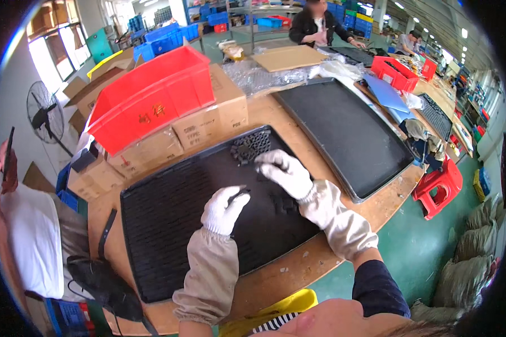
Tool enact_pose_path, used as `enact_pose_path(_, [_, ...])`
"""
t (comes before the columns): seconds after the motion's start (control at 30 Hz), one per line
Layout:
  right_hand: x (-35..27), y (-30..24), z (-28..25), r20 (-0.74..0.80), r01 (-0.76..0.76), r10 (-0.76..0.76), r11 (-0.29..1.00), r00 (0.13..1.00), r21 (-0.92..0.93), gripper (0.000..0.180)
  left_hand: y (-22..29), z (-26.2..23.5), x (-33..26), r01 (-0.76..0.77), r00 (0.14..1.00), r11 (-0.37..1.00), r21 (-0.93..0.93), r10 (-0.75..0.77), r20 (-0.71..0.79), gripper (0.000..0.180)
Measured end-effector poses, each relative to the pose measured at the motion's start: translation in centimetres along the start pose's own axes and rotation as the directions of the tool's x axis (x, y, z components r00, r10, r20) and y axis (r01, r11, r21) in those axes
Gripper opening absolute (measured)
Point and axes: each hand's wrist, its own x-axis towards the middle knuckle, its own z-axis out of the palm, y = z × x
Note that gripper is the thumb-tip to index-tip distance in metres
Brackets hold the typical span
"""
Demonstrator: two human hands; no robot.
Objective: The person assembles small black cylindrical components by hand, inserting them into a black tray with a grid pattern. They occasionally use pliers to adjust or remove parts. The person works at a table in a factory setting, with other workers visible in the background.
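Note:
Both my hands wear white gloves, with beige sleeve covers on the forearms. A black tray (258, 238) lies under them on the wooden table. Small black parts (157, 224) stand in close rows across its left side. My left hand (221, 211) is closed over the tray's middle, with a small black part (241, 192) between thumb and fingers. Just beside a heap of black parts (253, 145) at the tray's far edge, my right hand (286, 173) has its fingers curled together. What they pinch is too dark to make out. Several loose black parts (285, 203) lie below the right wrist.
Behind the tray, a red bin (151, 101) rests on cardboard boxes (208, 121). Another black tray (348, 129) lies to the right. A black bag (104, 286) is at the left table edge, near a person in white (31, 241). A red stool (441, 188) stands at right.

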Motion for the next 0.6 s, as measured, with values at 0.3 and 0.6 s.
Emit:
enact_pose_path(0.3, [-3.7, -2.6, 1.5, 0.076, 0.072, -0.072, 0.997, 0.995, 0.006, 0.023, -1.8, 1.2, -0.3, 0.044, 0.989, 0.986, -0.159, -0.021, 0.143, 0.03])
enact_pose_path(0.6, [-3.9, -2.6, 1.3, 0.07, 0.157, -0.152, 0.985, 0.986, -0.076, 0.023, -0.6, 1.0, -0.2, 0.137, 0.979, 0.985, -0.101, -0.12, 0.165, 0.032])
